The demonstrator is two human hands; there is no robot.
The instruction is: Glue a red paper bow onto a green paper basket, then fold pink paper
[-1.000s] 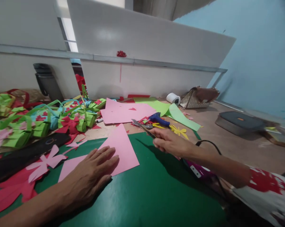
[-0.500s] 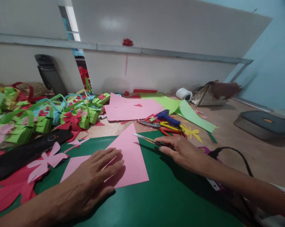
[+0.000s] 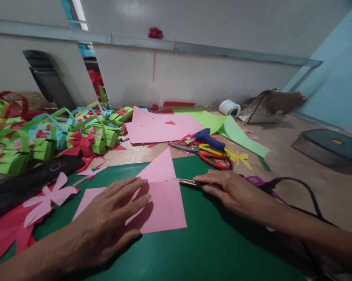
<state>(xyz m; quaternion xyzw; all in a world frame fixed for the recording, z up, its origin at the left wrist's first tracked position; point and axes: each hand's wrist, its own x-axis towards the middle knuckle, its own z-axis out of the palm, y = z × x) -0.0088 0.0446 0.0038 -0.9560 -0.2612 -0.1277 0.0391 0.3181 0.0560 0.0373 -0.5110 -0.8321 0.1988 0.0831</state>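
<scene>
A folded sheet of pink paper [image 3: 167, 205] lies on the green cutting mat [image 3: 222, 242], its upper part rising to a point. My left hand [image 3: 117, 210] rests on it with fingers outstretched, pressing it down. In my right hand [image 3: 222, 187] is a craft knife [image 3: 189, 182], gripped by its handle. Its blade lies over the paper's right part, along a crosswise line, pointing left. Whether the blade is cutting through or lies between layers, I cannot tell. My left palm hides part of the sheet.
Beyond the mat are scissors [image 3: 186, 147], a blue glue gun [image 3: 209, 138] and more pink paper [image 3: 161, 127]. Green paper baskets [image 3: 16, 156], pink paper flowers [image 3: 51, 197] and a black phone-like object [image 3: 35, 177] crowd the left. A lidded container [image 3: 330, 146] stands right.
My right hand has brought the knife down and toward me, from the paper's upper tip to the crosswise line. My left hand stays on the sheet. The view has tilted slightly.
</scene>
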